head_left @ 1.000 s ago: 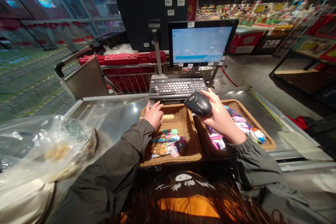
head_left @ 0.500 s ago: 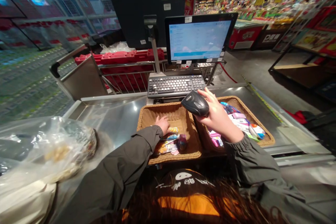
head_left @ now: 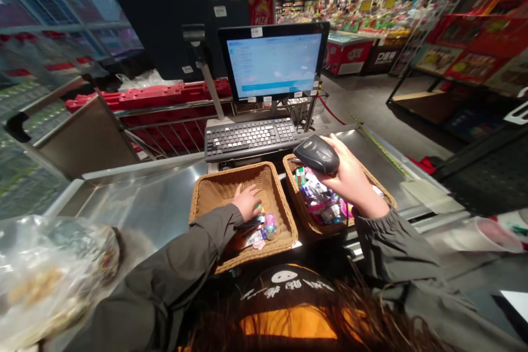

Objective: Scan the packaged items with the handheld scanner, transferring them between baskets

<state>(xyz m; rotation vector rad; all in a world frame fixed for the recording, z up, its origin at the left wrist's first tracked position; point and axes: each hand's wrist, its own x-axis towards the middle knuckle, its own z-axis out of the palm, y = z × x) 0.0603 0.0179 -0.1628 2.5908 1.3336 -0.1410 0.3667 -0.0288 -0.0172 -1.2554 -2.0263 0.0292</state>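
A black handheld barcode scanner [head_left: 315, 154] is gripped in my right hand [head_left: 350, 176], above the right wicker basket [head_left: 292, 190]. Small colourful packaged goods [head_left: 319, 192] fill that basket, partly covered by my hand and forearm. Inside the left wicker basket [head_left: 202, 192], my left hand [head_left: 246, 202] is low with its fingers spread, at the edge of a few small packages [head_left: 256, 235]. One small clear container with pink and blue [head_left: 270, 225] lies near the basket's right wall. My sleeve hides part of the items.
Behind the baskets stand a black keyboard [head_left: 251, 137] and a lit monitor [head_left: 274, 66], beside a second screen's dark back [head_left: 181, 27]. A clear plastic bag [head_left: 53, 269] lies on the metal counter [head_left: 152, 192] at left. Shopping trolleys and red crates [head_left: 152, 93] stand beyond.
The view has turned right, so everything sits further left. My right hand and the scanner have moved right, over the right basket. My left hand stays in the left basket, fingers more spread.
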